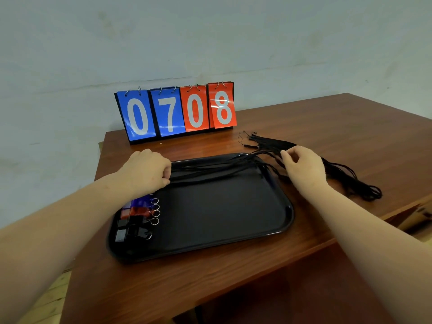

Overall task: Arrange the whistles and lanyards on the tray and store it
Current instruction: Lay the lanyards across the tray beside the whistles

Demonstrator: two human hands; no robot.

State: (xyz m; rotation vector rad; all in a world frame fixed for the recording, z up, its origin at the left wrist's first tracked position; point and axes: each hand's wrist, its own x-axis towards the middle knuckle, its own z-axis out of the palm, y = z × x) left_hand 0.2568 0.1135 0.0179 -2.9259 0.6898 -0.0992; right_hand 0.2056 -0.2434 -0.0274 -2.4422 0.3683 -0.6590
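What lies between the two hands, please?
In the head view, black lanyards stretch from the left hand across the far part of the tray to the right hand.

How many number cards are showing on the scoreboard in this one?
4, in a row at the back of the table: blue 0 leftmost, then blue 7, red 0, and red 8 rightmost. Any stacked behind are hidden.

Black tray (233,232), black lanyards (346,178), blue, red and black whistles (135,216), blue-and-red scoreboard (177,111), brown table (304,118).
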